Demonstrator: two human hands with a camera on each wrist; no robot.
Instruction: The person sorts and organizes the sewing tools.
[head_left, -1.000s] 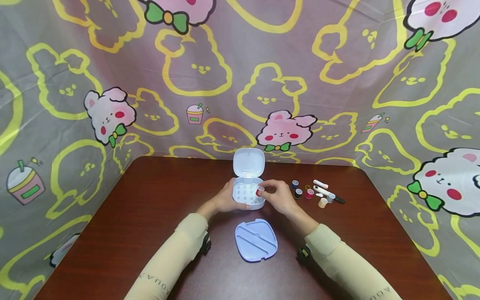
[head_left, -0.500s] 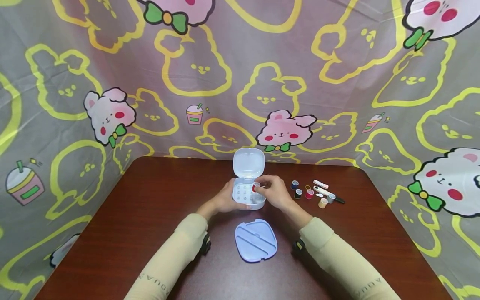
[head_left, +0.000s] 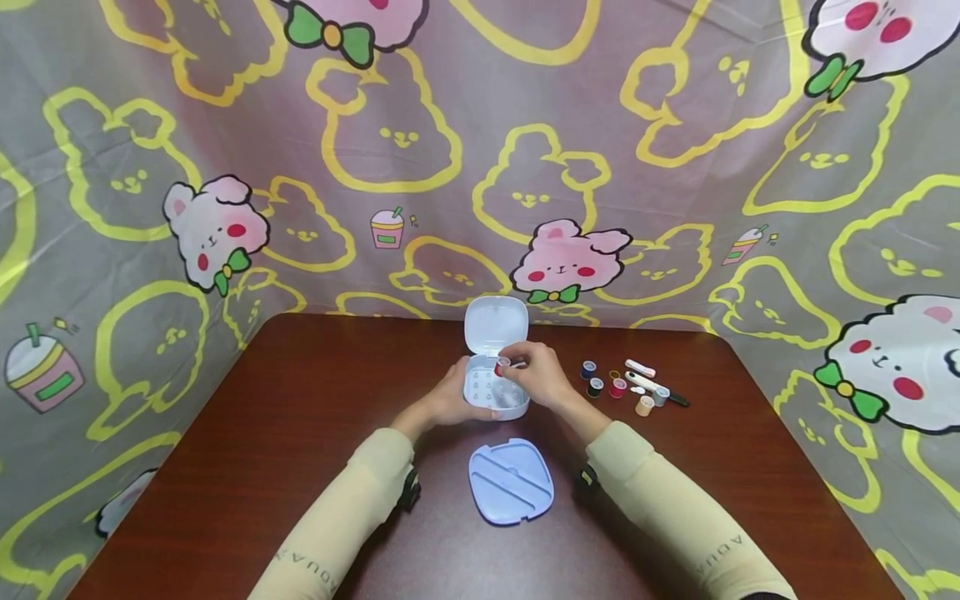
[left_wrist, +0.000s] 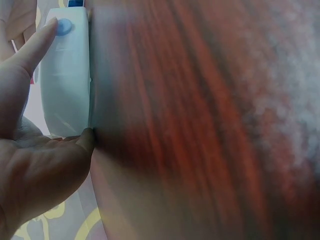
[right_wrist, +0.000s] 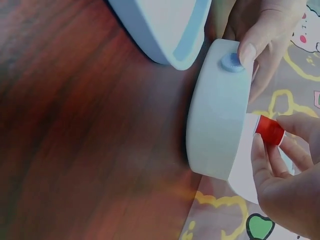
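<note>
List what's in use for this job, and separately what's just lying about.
In use:
red spool, pinched in the right hand
open box, held by the left hand

Lying about, though perhaps part of the same set:
blue tray
navy spool
dark green spool
pink spool
beige spool
grey spool
slim white-and-black item
pink-and-white strip

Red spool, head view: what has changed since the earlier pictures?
The right hand, pinching the red spool, moved left and towards the raised lid. Nothing was let go. The left hand still holds the box; the blue tray and loose spools stayed put.
</note>
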